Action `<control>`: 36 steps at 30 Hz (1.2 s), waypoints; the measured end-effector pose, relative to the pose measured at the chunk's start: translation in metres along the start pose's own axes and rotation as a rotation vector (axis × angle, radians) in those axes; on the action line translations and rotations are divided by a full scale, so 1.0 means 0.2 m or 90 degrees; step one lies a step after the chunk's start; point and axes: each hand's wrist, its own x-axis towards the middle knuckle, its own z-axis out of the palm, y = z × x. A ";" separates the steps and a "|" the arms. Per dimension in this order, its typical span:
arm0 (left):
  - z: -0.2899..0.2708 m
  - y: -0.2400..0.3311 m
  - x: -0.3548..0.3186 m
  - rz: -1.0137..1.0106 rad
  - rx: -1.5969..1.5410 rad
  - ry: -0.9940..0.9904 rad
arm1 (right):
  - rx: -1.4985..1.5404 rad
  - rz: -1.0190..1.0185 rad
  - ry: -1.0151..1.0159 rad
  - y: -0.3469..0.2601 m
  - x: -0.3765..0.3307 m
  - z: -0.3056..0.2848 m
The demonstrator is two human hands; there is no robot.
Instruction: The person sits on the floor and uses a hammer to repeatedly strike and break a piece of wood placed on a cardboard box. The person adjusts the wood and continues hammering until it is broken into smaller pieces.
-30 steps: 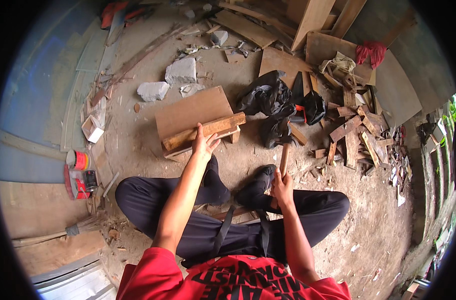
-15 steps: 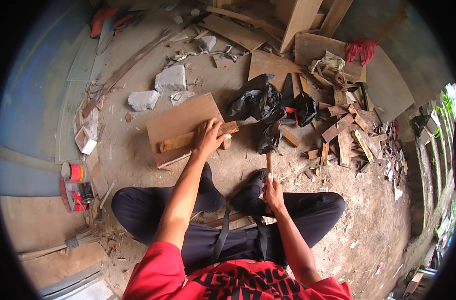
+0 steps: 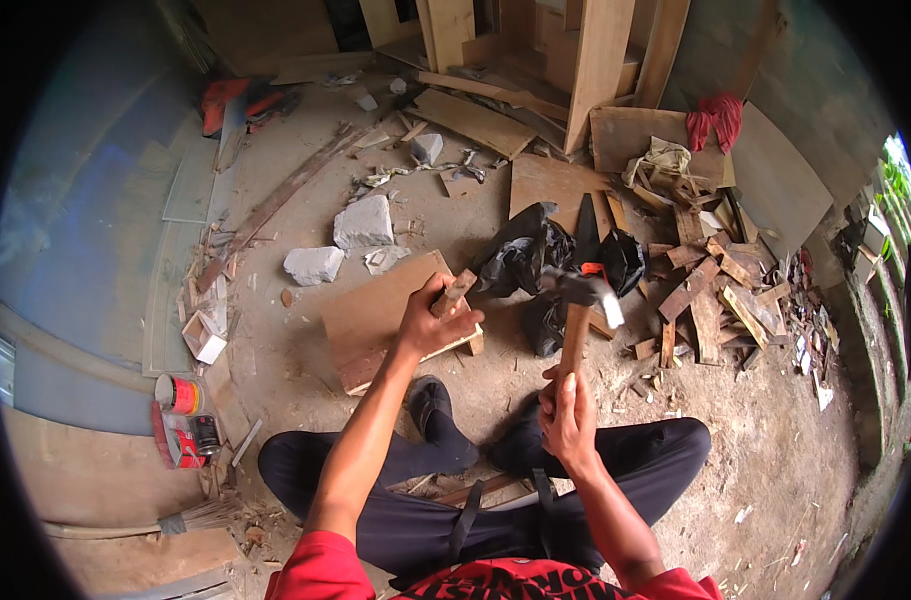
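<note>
The left hand (image 3: pixel 431 318) now grips the wood strip (image 3: pixel 460 290), tipped up over the brown board (image 3: pixel 371 310) instead of lying along it, while the right hand (image 3: pixel 568 412) clasps a raised hammer (image 3: pixel 576 335), seemingly readying the work.

A dusty, brownish floor (image 3: pixel 736 480) spreads across the frame's middle; a blue-grey wall (image 3: pixel 86 250) curves along the left; upright wooden boards (image 3: pixel 601 70) stand at the top; daylight (image 3: pixel 894 152) shows past slats (image 3: pixel 866 325) at right.
</note>
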 end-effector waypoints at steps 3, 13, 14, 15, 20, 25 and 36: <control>0.07 0.00 -0.02 -0.024 -0.104 0.069 | -0.104 -0.138 -0.085 -0.18 0.01 0.07; 0.06 -0.03 0.00 -0.039 -0.146 0.094 | -0.170 -0.039 -0.050 -0.22 0.01 0.08; 0.06 -0.02 -0.01 -0.037 -0.171 0.081 | -0.138 -0.022 -0.050 -0.24 0.00 0.09; 0.06 -0.01 -0.02 -0.034 -0.196 0.068 | -0.105 -0.004 -0.050 -0.26 0.00 0.10; 0.06 0.01 -0.07 0.022 -0.126 0.064 | -0.083 -0.006 -0.088 -0.23 -0.03 0.11; 0.10 0.10 -0.07 0.000 -0.233 0.114 | -0.096 -0.095 -0.096 -0.40 -0.10 0.15; 0.12 0.10 -0.11 -0.027 -0.081 0.146 | -0.323 -0.134 -0.135 -0.77 -0.02 0.11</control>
